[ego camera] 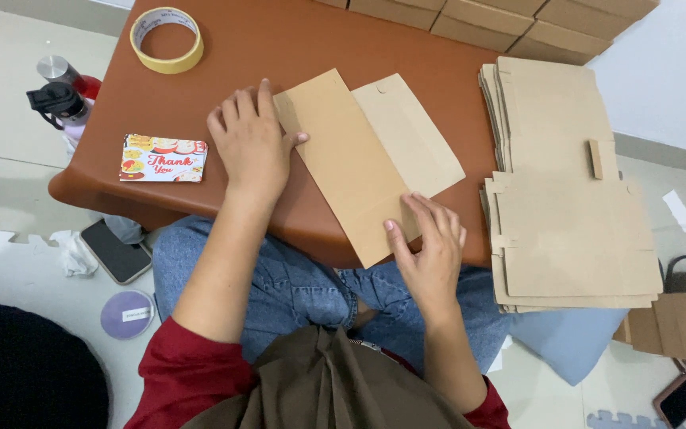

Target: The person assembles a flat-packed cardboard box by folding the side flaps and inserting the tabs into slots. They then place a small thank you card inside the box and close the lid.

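Flat kraft box blank (351, 171) at the brown desk's (279, 48) near edge, one panel folded over and the rest unfolded, left hand (252, 143) pressing its far corner, fingers spread flat, right hand (430, 246) on its near end, fingers loosely apart, gripping nothing.

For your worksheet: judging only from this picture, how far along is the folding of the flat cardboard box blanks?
Done: folded boxes sit stacked at the table's far edge. In hand: one flat blank lies on the brown table, with the left hand pressing its upper end and the right hand folding its lower edge. Left: a thick pile of flat blanks waits at the right, so much appears to remain.
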